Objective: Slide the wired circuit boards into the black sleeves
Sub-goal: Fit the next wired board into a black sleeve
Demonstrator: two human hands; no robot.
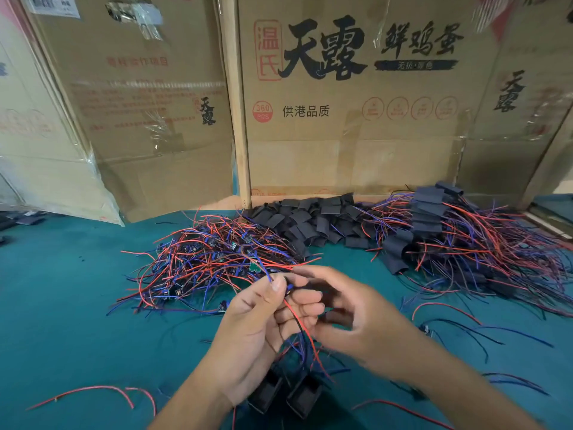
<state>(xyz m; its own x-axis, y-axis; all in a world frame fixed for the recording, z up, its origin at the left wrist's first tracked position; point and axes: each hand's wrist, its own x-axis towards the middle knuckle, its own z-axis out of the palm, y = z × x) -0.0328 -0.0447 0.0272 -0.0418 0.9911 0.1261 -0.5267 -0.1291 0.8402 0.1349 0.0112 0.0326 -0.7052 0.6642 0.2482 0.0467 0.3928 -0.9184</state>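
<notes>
From my seat I see the left hand (266,318) pinched on a bundle of red and blue wires (297,321), thumb against fingers; the wires run top to bottom, their ends trailing down toward me over two finished black sleeves (283,395) lying on the green table (77,321). The right hand (356,318) is blurred, curled narrowly around something dark; I cannot tell what. Unsleeved wired boards (210,262) lie heaped beyond the hands, empty sleeves (313,218) behind, against cardboard boxes (356,119).
</notes>
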